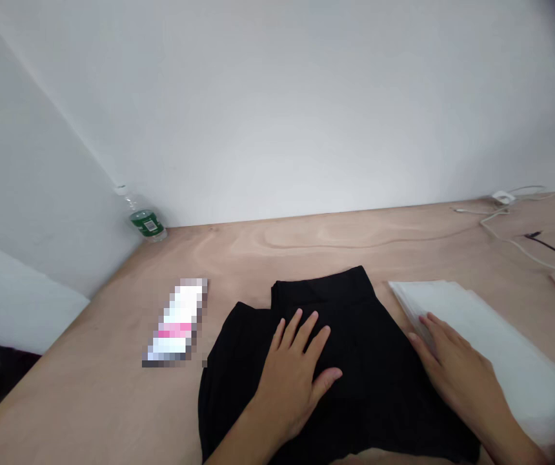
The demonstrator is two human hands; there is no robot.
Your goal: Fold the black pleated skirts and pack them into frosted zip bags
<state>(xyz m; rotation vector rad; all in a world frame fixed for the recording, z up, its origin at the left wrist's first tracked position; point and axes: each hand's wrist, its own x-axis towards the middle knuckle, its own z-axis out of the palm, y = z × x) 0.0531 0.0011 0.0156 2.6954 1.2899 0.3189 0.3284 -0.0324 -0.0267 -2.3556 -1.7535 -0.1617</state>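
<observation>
The left hand lies flat, fingers spread, palm down on the middle of a black garment that is laid out on the wooden table. It presses rather than grips; nothing is pinched between the fingers. The right hand rests at the garment's right edge, fingers extended and lying along the border where the black cloth meets a stack of white sheets; whether it touches only the cloth or the stack too, I cannot tell. It closes on nothing that shows.

As for progress, I judge the folding partly done: the garment looks doubled over, with a narrower band at the far end and a flap on the left side lying over the body. Its near edge runs out of view at the bottom, so how much remains to fold is hard to say. The cloth looks fairly smooth under the palm.

Around it: a blurred white-and-pink item lies to the left, apart from the cloth. A green-labelled plastic bottle lies in the far corner by the wall. White cables trail across the far right. The white stack sits tight against the right side and crowds that edge.
</observation>
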